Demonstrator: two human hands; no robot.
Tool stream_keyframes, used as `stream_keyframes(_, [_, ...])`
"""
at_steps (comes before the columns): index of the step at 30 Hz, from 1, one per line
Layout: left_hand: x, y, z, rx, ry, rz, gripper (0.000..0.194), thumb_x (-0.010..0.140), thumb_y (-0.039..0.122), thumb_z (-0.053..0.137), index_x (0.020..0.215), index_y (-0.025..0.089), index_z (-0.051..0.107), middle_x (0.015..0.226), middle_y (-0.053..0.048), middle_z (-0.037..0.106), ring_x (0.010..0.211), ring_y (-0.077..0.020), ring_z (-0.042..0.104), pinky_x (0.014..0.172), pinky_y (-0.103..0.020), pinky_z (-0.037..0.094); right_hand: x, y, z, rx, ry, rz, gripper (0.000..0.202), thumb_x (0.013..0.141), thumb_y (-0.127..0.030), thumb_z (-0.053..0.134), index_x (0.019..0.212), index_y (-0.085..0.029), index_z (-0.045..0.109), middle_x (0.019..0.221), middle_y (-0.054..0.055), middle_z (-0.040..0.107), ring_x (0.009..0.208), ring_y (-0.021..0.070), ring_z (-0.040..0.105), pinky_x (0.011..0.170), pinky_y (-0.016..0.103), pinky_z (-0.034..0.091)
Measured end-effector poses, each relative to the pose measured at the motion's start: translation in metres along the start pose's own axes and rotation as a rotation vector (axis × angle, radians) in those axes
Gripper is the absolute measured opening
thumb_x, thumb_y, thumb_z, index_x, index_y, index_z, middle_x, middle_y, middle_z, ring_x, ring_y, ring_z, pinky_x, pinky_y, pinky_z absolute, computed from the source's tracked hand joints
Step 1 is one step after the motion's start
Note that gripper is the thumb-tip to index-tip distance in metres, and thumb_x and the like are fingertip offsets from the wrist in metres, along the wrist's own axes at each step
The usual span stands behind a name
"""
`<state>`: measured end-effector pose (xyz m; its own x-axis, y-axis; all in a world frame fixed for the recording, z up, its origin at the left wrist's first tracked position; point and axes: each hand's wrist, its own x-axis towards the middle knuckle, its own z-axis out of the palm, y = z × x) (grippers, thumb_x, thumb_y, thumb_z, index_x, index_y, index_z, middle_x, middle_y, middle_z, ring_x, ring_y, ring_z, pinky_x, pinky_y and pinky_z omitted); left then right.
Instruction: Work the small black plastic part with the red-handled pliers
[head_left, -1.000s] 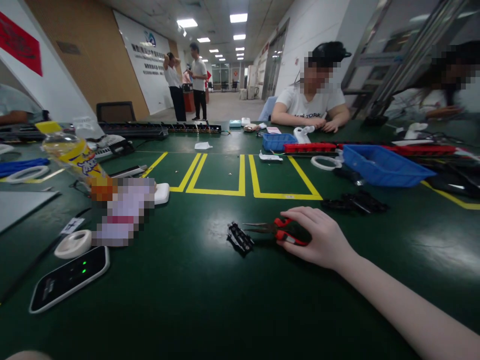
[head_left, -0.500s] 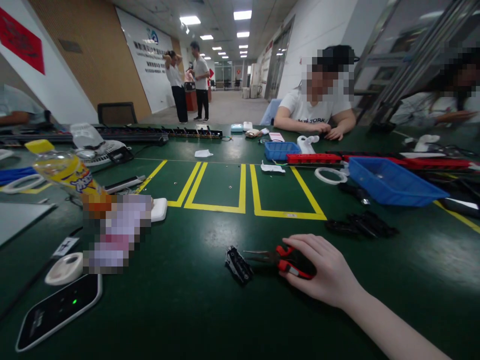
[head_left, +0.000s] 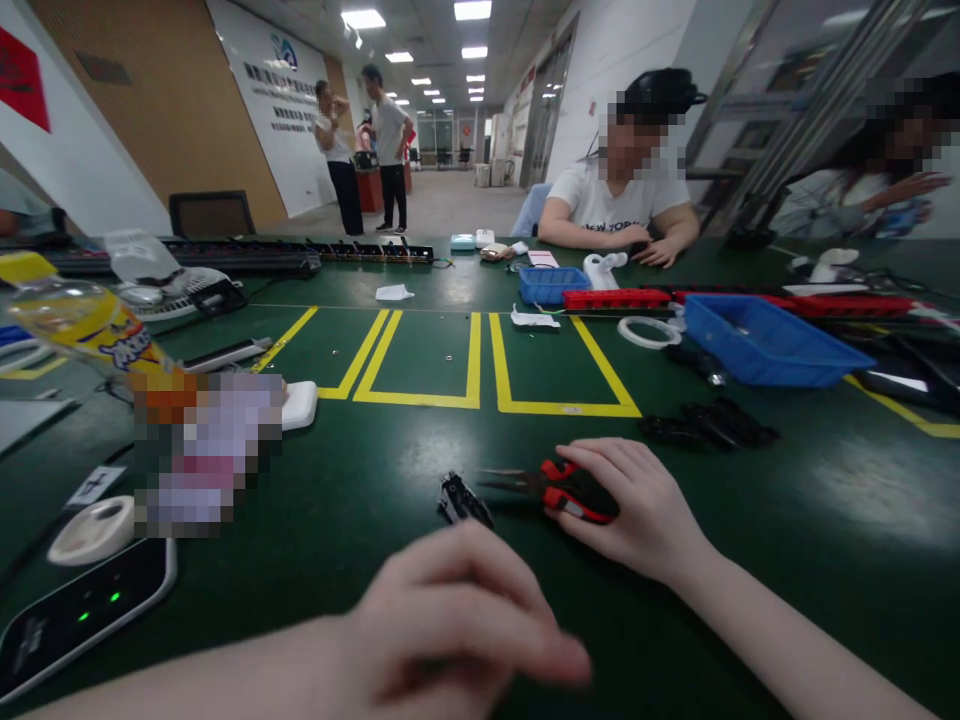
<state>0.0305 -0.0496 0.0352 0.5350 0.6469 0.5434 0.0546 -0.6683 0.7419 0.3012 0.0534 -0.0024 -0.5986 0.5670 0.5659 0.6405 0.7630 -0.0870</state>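
Note:
My right hand [head_left: 637,510] is wrapped around the red-and-black handles of needle-nose pliers [head_left: 551,490]. The pliers lie low at the table, with thin jaws slightly apart and pointing left. Just left of the jaw tips sits a small black part with silvery metal pieces [head_left: 459,496], its lower end hidden behind my left hand [head_left: 457,620]. That hand is large and near in the lower middle, slightly blurred. Its fingers are loosely bent and apart, with nothing visible in them, and it is above the table.
Yellow tape [head_left: 416,398] marks rectangles on the green table [head_left: 300,640]. At left are a drink bottle [head_left: 97,325], a tape roll [head_left: 91,530] and a black-screened device [head_left: 90,610]. Black parts [head_left: 709,423] and a blue bin [head_left: 772,345] lie right. A person [head_left: 619,200] sits opposite.
My left hand has come into view from below and partly covers the black part. My right hand still grips the pliers. The whole view has shifted slightly.

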Motion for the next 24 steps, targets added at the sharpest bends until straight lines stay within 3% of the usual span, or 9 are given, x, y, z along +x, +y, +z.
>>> stream_keyframes(2, [0.004,-0.022,-0.016,0.075,0.070,-0.027,0.027,0.095,0.015,0.053,0.118,0.025,0.060,0.104,-0.006,0.062,0.093,-0.0179,0.063,0.079,-0.030,0.055,0.000,-0.001,0.000,-0.021,0.004,0.021,0.048,0.080,-0.035,0.067,0.124,-0.020,0.055,0.112,0.013,0.068,0.103,0.0312,0.063,0.085,0.048,0.051])
stream_keyframes(4, [0.003,-0.039,-0.029,0.220,0.076,-0.077,0.016,0.093,0.014,0.057,0.103,0.023,0.065,0.102,-0.005,0.061,0.095,-0.0179,0.061,0.083,-0.032,0.054,0.001,-0.003,0.001,-0.042,-0.009,0.039,0.048,0.082,-0.037,0.065,0.126,-0.021,0.054,0.114,0.013,0.066,0.106,0.0331,0.061,0.089,0.051,0.048])
stream_keyframes(6, [0.000,-0.046,-0.038,0.328,0.127,-0.211,0.012,0.094,0.017,0.055,0.095,0.021,0.066,0.106,-0.005,0.059,0.101,-0.0195,0.059,0.088,-0.035,0.053,0.002,-0.005,0.001,-0.056,-0.020,0.066,0.046,0.085,-0.036,0.062,0.127,-0.019,0.053,0.116,0.015,0.064,0.108,0.0340,0.059,0.090,0.052,0.047])
stream_keyframes(9, [-0.003,-0.046,-0.039,0.410,0.125,-0.279,0.013,0.096,0.025,0.052,0.100,0.022,0.064,0.115,-0.006,0.058,0.111,-0.0231,0.056,0.096,-0.042,0.051,0.004,-0.008,0.001,-0.045,-0.064,0.076,0.043,0.088,-0.036,0.059,0.126,-0.018,0.052,0.116,0.016,0.062,0.108,0.0335,0.058,0.088,0.050,0.049])
stream_keyframes(12, [-0.003,-0.047,-0.031,0.542,0.000,-0.326,0.049,0.092,0.039,0.058,0.137,0.023,0.046,0.140,-0.011,0.048,0.129,-0.0300,0.045,0.106,-0.051,0.044,0.006,-0.010,0.000,-0.027,-0.103,0.060,0.040,0.089,-0.037,0.057,0.124,-0.019,0.052,0.113,0.015,0.062,0.104,0.0321,0.060,0.084,0.047,0.051])
stream_keyframes(15, [-0.004,-0.055,-0.024,0.681,-0.093,-0.320,0.091,0.082,0.059,0.066,0.152,0.022,0.022,0.153,-0.014,0.034,0.137,-0.0359,0.035,0.112,-0.056,0.035,0.006,-0.012,0.000,-0.040,-0.128,0.008,0.039,0.087,-0.040,0.059,0.119,-0.018,0.054,0.110,0.015,0.064,0.099,0.0307,0.061,0.080,0.045,0.051])
stream_keyframes(19, [-0.007,-0.064,-0.021,0.739,-0.132,-0.358,0.097,0.082,0.060,0.064,0.155,0.022,0.012,0.157,-0.013,0.028,0.138,-0.0363,0.035,0.111,-0.054,0.036,0.006,-0.014,0.000,-0.094,-0.151,-0.062,0.043,0.084,-0.044,0.064,0.118,-0.019,0.058,0.110,0.014,0.066,0.101,0.0311,0.061,0.082,0.045,0.050])
stream_keyframes(24, [-0.007,-0.059,-0.022,0.738,-0.125,-0.364,0.093,0.084,0.056,0.063,0.155,0.022,0.014,0.156,-0.013,0.030,0.136,-0.0358,0.037,0.110,-0.053,0.036,0.005,-0.017,-0.001,-0.125,-0.141,-0.067,0.046,0.083,-0.049,0.065,0.118,-0.019,0.060,0.110,0.014,0.066,0.100,0.0316,0.061,0.082,0.046,0.050])
